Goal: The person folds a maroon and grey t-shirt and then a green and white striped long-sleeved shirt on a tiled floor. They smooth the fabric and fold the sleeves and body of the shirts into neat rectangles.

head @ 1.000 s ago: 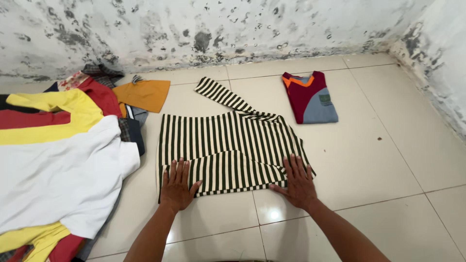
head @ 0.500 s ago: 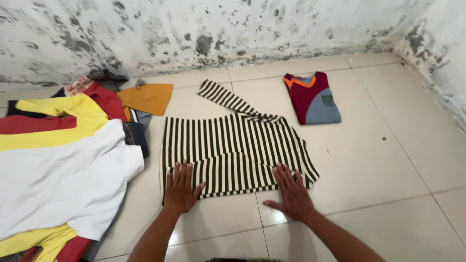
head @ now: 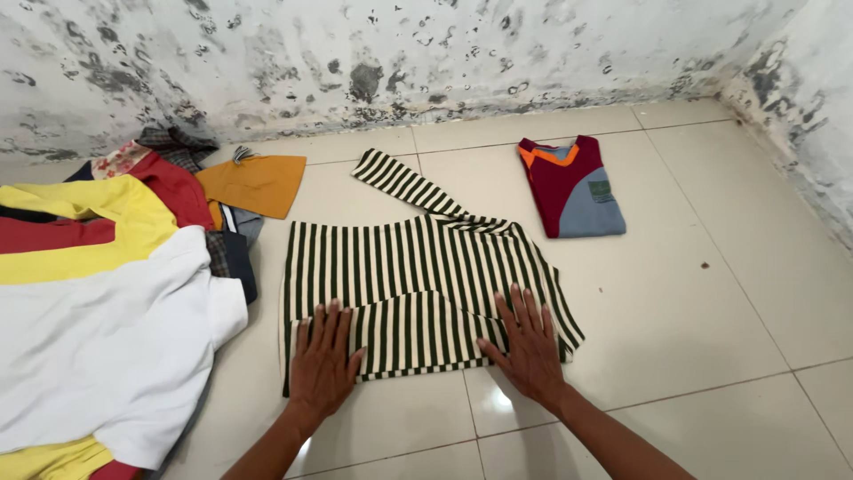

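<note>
Head view: tiled floor [head: 711, 302]; stained wall [head: 400, 53] behind
Striped shirt [head: 418, 267]: flat on the tiles, lower edge folded up; one sleeve angled toward the wall
Left hand [head: 322, 363]: fingers spread, palm flat on the fold's left end
Right hand [head: 526, 342]: fingers spread, pressing the fold's right end
Clothes pile [head: 107, 302]: just left of the shirt
Folded maroon shirt [head: 570, 187]: apart, upper right
</note>
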